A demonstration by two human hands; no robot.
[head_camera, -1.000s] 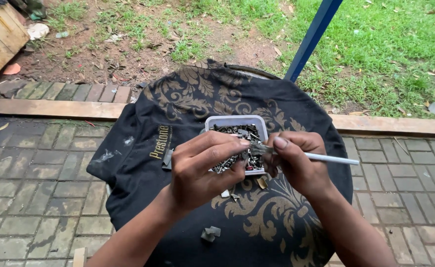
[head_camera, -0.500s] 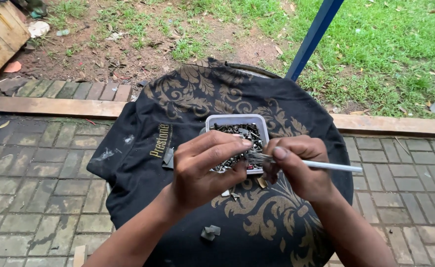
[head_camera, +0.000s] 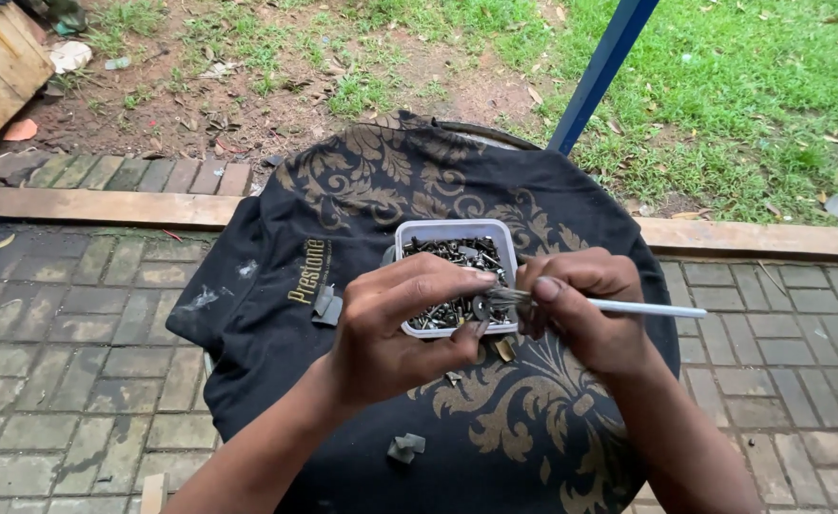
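Left hand (head_camera: 395,328): fingers curled, tips pinched narrow on a small dark round metal part (head_camera: 481,307); the part is too small to tell its kind, possibly a washer. The pinch sits over the near edge of the white rectangular plastic tray (head_camera: 419,231).

Right hand (head_camera: 585,309): closed in a pen-like grip on a thin brush with a white handle (head_camera: 652,308). Handle runs out to the right of this hand, roughly level. Grey bristles (head_camera: 504,297) point left and touch, or very nearly touch, the part held by the left hand. The two hands are just beside each other, fingertips nearly meeting.

The tray, just beyond both hands, holds a heap of small dark metal screws and fittings (head_camera: 457,255).

Tray stands on a black cloth with a gold ornamental pattern (head_camera: 390,181), draped over a round counter (head_camera: 481,133) of which only a strip of rim shows at the far side.

Loose pieces on the cloth: a small grey folded metal piece (head_camera: 326,305) just left of the left hand; a small grey block-shaped piece (head_camera: 404,447) nearer the person, below the left wrist; a small brass-coloured bit (head_camera: 504,349) just under the gap between the hands.

Beyond the counter: a blue slanted metal pole (head_camera: 600,71), grass, bare soil. Grey brick paving (head_camera: 76,324) lies left and right.
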